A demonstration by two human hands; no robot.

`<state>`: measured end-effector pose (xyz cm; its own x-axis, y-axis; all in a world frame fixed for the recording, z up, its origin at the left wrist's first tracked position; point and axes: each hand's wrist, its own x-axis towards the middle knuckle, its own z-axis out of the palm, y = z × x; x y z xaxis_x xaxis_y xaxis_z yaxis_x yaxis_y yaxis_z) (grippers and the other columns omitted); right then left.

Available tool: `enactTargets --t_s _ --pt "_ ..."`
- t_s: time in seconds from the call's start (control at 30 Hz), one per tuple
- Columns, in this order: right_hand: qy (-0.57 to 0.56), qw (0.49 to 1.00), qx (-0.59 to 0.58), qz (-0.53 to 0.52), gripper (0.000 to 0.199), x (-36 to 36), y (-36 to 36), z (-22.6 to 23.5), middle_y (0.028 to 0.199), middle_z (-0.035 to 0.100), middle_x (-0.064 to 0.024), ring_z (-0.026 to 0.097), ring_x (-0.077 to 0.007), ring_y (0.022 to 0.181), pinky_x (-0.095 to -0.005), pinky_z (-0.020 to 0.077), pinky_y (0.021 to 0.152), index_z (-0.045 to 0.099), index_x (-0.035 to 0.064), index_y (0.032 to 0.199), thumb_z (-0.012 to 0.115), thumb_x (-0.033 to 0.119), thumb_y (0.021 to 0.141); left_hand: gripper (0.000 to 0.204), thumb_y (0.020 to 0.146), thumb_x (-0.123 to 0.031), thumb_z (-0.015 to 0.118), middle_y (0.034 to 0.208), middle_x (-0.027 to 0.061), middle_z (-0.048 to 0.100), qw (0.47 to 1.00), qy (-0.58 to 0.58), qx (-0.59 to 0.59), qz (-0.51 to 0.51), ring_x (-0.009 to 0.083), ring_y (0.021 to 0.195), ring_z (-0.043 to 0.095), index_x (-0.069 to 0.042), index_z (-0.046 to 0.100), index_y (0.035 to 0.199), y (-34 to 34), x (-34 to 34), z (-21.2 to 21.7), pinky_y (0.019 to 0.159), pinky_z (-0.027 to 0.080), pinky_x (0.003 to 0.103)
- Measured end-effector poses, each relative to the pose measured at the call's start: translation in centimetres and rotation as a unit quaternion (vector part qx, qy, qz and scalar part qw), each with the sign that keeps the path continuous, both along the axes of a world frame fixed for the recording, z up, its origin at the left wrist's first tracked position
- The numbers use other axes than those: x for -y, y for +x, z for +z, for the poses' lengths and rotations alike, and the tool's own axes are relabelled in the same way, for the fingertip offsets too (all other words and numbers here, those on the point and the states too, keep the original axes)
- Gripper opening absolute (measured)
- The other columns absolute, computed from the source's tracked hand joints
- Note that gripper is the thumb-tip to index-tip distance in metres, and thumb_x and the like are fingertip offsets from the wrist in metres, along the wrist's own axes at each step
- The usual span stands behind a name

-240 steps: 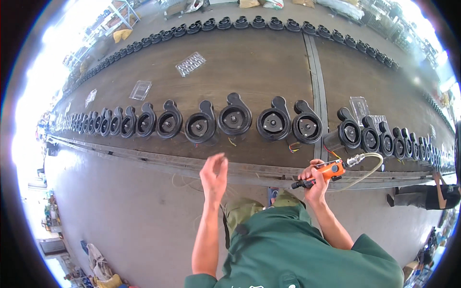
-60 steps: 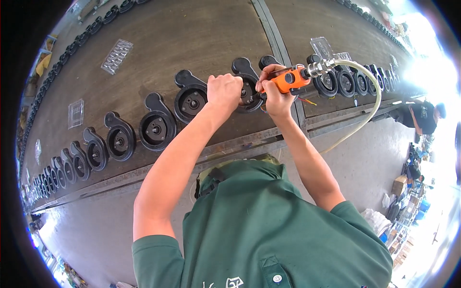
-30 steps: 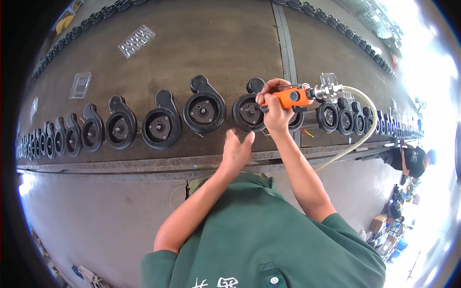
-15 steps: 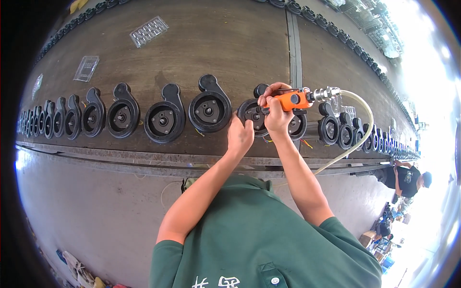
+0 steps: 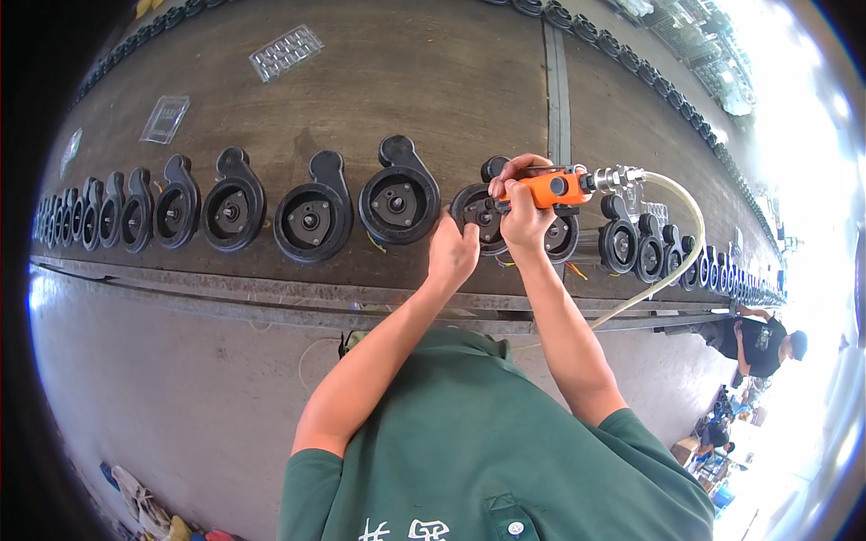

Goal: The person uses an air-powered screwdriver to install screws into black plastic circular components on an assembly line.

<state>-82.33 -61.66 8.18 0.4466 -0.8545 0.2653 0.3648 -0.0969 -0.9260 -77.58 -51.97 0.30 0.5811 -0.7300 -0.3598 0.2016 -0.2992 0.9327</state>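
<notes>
Right hand (image 5: 526, 212) is wrapped tight around the orange driver (image 5: 546, 189), its nose pressed down onto the black housing (image 5: 476, 212) directly under the knuckles, and the left hand (image 5: 453, 252) is clamped on that same housing's near edge, fingers curled over the rim, steadying it on the bench (image 5: 433, 81). So the work sits at this one housing, right between the two hands, and the tool is on it. A pale air hose (image 5: 672, 261) runs from the driver's back end, off to the right of the right hand, and drops over the bench's near edge. Left of the left hand a long row of like housings (image 5: 309, 219) stretches away in line, each lying flat with its round centre showing; right of the right hand more housings (image 5: 636, 248) stand closer packed, running on toward the bright end. Whether the pieces on either side are already fastened is too small to tell, so I would judge this a mid-run moment: one unit under the tool, plenty lined up both ways. Beyond the hands, further across the bench, lie two clear plastic trays (image 5: 285, 51). Far off to the right, past the bench end, another person (image 5: 762, 338) in dark clothes bends at their own work.
</notes>
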Motion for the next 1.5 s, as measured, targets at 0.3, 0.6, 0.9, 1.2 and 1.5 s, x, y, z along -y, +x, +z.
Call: enactTargets --t_s 0.3,0.6,0.9,1.2,1.5 --pt "0.008 1.000 -0.010 0.015 0.027 -0.4 0.3 0.0 0.087 0.058 -0.0112 0.055 -0.0179 0.067 -0.0350 0.0511 0.067 0.053 -0.0006 0.106 0.047 -0.007 0.081 0.038 0.091 -0.016 0.056 0.111 0.0307 0.065 1.000 -0.013 0.003 0.003 0.0475 0.109 0.062 0.003 0.052 0.123 0.1 0.2 -0.8 0.095 0.048 0.049" --pt "0.008 1.000 0.002 -0.006 0.027 -0.6 0.2 0.7 0.087 0.058 -0.0118 0.056 -0.0179 0.068 -0.0357 0.0515 0.068 0.054 -0.0031 0.107 0.047 -0.005 0.081 0.043 0.090 -0.017 0.057 0.115 0.0311 0.064 1.000 0.000 0.005 0.000 0.0473 0.109 0.062 0.003 0.049 0.127 0.0 -0.1 -0.1 0.095 0.048 0.049" --pt "0.015 1.000 -0.002 -0.015 0.025 0.0 0.0 0.5 0.086 0.058 -0.0114 0.056 -0.0181 0.067 -0.0357 0.0513 0.067 0.055 -0.0037 0.104 0.047 -0.005 0.080 0.041 0.091 -0.017 0.058 0.115 0.0300 0.065 1.000 0.001 0.011 -0.010 0.0475 0.110 0.061 0.002 0.050 0.126 0.3 -0.2 0.5 0.096 0.048 0.049" --pt "-0.009 1.000 0.013 0.021 0.023 -0.1 0.3 -0.3 0.085 0.060 -0.0094 0.059 -0.0153 0.068 -0.0303 0.0517 0.065 0.054 0.0000 0.105 0.052 -0.006 0.083 0.040 0.090 -0.017 0.057 0.113 0.0294 0.065 1.000 -0.004 0.003 0.005 0.0474 0.109 0.062 0.002 0.052 0.124 0.1 -0.1 -0.1 0.095 0.048 0.048" --pt "-0.098 0.992 -0.057 0.063 0.025 -0.5 0.6 -1.6 0.088 0.061 -0.0072 0.061 -0.0117 0.074 -0.0257 0.0527 0.067 0.054 0.0006 0.107 0.058 -0.005 0.083 0.044 0.088 -0.018 0.056 0.115 0.0292 0.065 0.999 0.003 -0.031 0.030 0.0454 0.111 0.062 0.000 0.052 0.129 -0.1 0.2 0.0 0.098 0.048 0.048"
